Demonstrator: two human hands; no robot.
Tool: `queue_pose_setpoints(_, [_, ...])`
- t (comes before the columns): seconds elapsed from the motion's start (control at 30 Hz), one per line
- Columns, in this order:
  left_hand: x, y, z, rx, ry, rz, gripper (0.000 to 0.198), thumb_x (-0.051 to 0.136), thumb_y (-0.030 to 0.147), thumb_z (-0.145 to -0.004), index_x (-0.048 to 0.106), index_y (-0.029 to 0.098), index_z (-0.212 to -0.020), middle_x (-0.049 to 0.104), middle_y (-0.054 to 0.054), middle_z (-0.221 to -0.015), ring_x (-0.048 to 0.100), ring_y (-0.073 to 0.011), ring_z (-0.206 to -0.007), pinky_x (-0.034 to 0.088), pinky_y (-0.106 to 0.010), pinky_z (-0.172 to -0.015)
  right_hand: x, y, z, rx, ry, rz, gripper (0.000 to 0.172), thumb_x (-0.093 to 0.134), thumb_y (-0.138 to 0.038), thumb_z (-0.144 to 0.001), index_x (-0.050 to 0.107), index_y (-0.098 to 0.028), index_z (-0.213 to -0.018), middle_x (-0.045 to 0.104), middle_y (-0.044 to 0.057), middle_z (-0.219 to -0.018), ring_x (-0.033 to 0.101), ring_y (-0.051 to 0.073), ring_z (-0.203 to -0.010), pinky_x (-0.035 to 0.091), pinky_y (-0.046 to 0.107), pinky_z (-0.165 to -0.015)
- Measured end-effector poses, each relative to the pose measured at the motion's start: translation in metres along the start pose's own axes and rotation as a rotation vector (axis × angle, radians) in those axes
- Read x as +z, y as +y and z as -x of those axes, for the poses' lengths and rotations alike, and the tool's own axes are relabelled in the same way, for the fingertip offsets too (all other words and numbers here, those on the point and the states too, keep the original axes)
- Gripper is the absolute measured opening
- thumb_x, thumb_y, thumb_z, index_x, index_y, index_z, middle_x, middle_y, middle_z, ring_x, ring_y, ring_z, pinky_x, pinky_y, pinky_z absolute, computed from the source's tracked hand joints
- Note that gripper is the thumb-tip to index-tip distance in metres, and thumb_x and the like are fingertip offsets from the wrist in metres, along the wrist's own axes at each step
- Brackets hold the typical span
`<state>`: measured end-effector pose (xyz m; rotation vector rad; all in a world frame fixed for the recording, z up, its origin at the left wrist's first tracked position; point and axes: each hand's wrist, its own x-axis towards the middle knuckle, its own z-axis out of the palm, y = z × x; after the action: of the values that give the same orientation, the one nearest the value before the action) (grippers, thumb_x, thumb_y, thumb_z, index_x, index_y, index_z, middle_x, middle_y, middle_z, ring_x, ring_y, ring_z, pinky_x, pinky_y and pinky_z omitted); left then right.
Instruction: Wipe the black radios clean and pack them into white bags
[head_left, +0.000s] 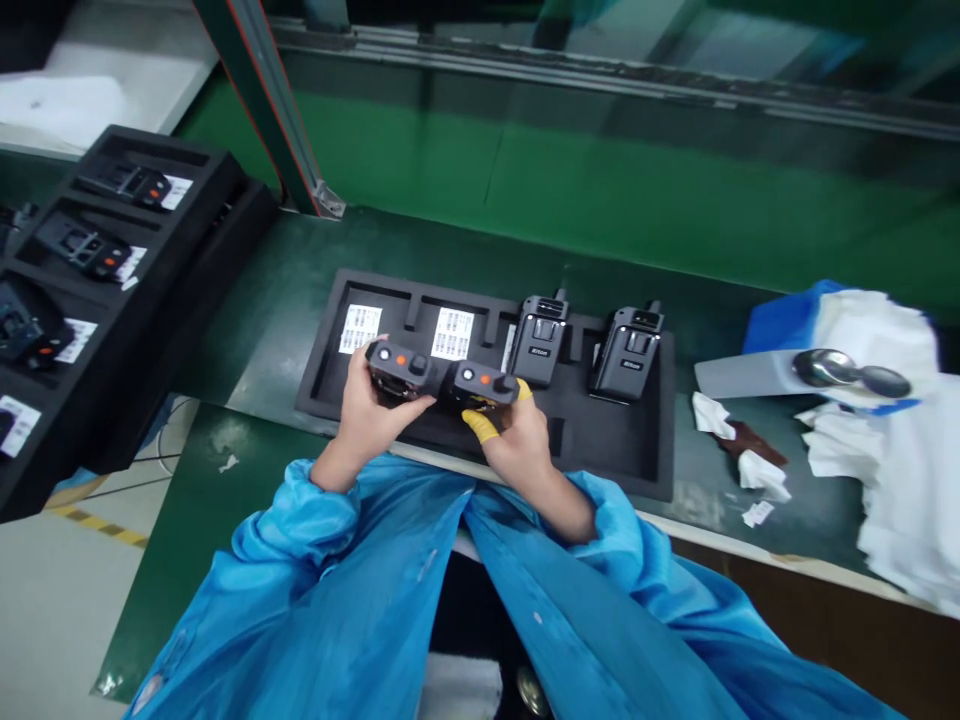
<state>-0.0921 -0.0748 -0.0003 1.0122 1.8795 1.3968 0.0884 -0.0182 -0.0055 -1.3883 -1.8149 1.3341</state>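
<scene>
over the black foam tray (600, 450) on the green bench (480, 250), i report both hands at work close together at the tray's near edge. my left grip (367, 405) is clamped on a black handheld radio (397, 368), and my right grip (517, 430) is clamped on a second black radio (480, 388). the two radios sit nearly end to end, each showing an orange button and a dark knob, and they appear to touch, though i cannot confirm it at this angle. yellow finger cots (480, 425) cover two digits of my right hand.

two more radios (538, 340) (628, 352) sit in the tray's right-hand cut-outs, and two printed label sheets (360, 328) (452, 333) lie in its left-hand recesses, just beyond my hands. to my left, a second black foam tray (225, 165) angles across the bench end, holding further radios (124, 185) with white label cards (176, 192). to my right lie white wipes (877, 330) on a blue cloth (787, 320), a rounded metal object (851, 370) that i cannot identify, and a brown scrap (754, 443). both my arms are in blue smock sleeves (300, 530).
</scene>
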Motion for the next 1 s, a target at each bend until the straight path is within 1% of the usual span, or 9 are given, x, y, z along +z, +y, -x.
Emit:
queue_pose_setpoints(0.13, [0.001, -0.002, 0.0, 0.318, 0.005, -0.182, 0.058, 0.077, 0.031, -0.066, 0.044, 0.025, -0.113, 0.055, -0.003, -0.098, 0.059, -0.0216, -0.094, 0.048, -0.041, -0.086, 0.0, 0.013, 0.005, -0.005, 0.075, 0.007, 0.04, 0.064, -0.031, -0.07, 0.053, -0.022, -0.108, 0.07, 0.008, -0.1, 0.068, 0.025, -0.092, 0.056, 0.046, -0.084])
queue_pose_setpoints(0.23, [0.004, 0.001, -0.001, 0.38, 0.002, -0.2, 0.052, 0.075, 0.03, -0.067, 0.044, 0.025, -0.108, 0.053, -0.001, -0.089, 0.058, -0.0198, -0.085, 0.048, -0.04, -0.082, 0.002, 0.018, 0.007, -0.023, 0.109, 0.009, 0.039, 0.063, -0.032, -0.07, 0.054, -0.022, -0.107, 0.07, 0.009, -0.102, 0.067, 0.026, -0.095, 0.055, 0.046, -0.086])
queue_pose_setpoints(0.33, [0.008, 0.007, 0.001, 0.154, -0.039, -0.068, 0.061, 0.078, 0.033, -0.061, 0.043, 0.025, -0.111, 0.052, -0.001, -0.093, 0.057, -0.0201, -0.088, 0.047, -0.04, -0.083, 0.002, 0.016, 0.008, -0.054, 0.121, 0.0, 0.036, 0.062, -0.032, -0.072, 0.054, -0.023, -0.106, 0.07, 0.008, -0.101, 0.067, 0.024, -0.095, 0.055, 0.045, -0.086])
queue_pose_setpoints(0.43, [0.012, 0.016, 0.002, -0.172, -0.117, 0.305, 0.073, 0.08, 0.037, -0.057, 0.042, 0.026, -0.119, 0.051, 0.0, -0.093, 0.056, -0.0163, -0.082, 0.047, -0.033, -0.075, 0.002, 0.013, 0.007, -0.026, 0.123, -0.032, 0.039, 0.063, -0.034, -0.072, 0.053, -0.022, -0.107, 0.07, 0.007, -0.095, 0.068, 0.023, -0.085, 0.057, 0.043, -0.078])
queue_pose_setpoints(0.5, [0.014, 0.023, 0.0, -0.312, -0.147, 0.547, 0.073, 0.079, 0.038, -0.056, 0.044, 0.027, -0.118, 0.051, 0.003, -0.086, 0.054, -0.0126, -0.072, 0.045, -0.028, -0.067, 0.002, 0.012, 0.007, -0.006, 0.115, -0.037, 0.039, 0.064, -0.035, -0.072, 0.052, -0.022, -0.106, 0.07, 0.007, -0.089, 0.068, 0.023, -0.077, 0.058, 0.042, -0.073])
queue_pose_setpoints(0.57, [0.015, 0.028, -0.002, -0.394, -0.153, 0.683, 0.069, 0.079, 0.036, -0.055, 0.047, 0.025, -0.115, 0.05, 0.005, -0.079, 0.051, -0.0101, -0.065, 0.043, -0.026, -0.061, 0.001, 0.011, 0.008, -0.016, 0.121, -0.017, 0.039, 0.064, -0.035, -0.072, 0.052, -0.022, -0.106, 0.07, 0.007, -0.087, 0.068, 0.023, -0.076, 0.058, 0.043, -0.072])
queue_pose_setpoints(0.7, [0.018, 0.038, -0.003, -0.505, -0.136, 0.751, 0.058, 0.076, 0.035, -0.056, 0.05, 0.022, -0.106, 0.049, 0.006, -0.074, 0.049, -0.0084, -0.058, 0.041, -0.025, -0.055, 0.002, 0.014, 0.009, -0.055, 0.145, 0.018, 0.039, 0.063, -0.033, -0.072, 0.054, -0.022, -0.108, 0.071, 0.009, -0.096, 0.068, 0.025, -0.089, 0.057, 0.046, -0.081])
queue_pose_setpoints(0.9, [0.019, 0.047, -0.003, -0.62, -0.118, 0.803, 0.05, 0.074, 0.044, -0.062, 0.053, 0.019, -0.1, 0.051, 0.006, -0.066, 0.049, -0.008, -0.054, 0.04, -0.022, -0.05, 0.003, 0.017, 0.01, -0.03, 0.157, -0.01, 0.041, 0.066, -0.036, -0.071, 0.055, -0.021, -0.108, 0.07, 0.01, -0.097, 0.069, 0.026, -0.087, 0.057, 0.046, -0.079])
queue_pose_setpoints(1.0, [0.019, 0.052, -0.007, -0.667, -0.112, 0.784, 0.049, 0.07, 0.057, -0.066, 0.056, 0.019, -0.094, 0.05, 0.006, -0.061, 0.047, -0.0075, -0.049, 0.037, -0.021, -0.046, 0.003, 0.017, 0.01, -0.041, 0.159, -0.013, 0.041, 0.066, -0.036, -0.071, 0.055, -0.021, -0.108, 0.07, 0.01, -0.099, 0.068, 0.026, -0.092, 0.055, 0.046, -0.084])
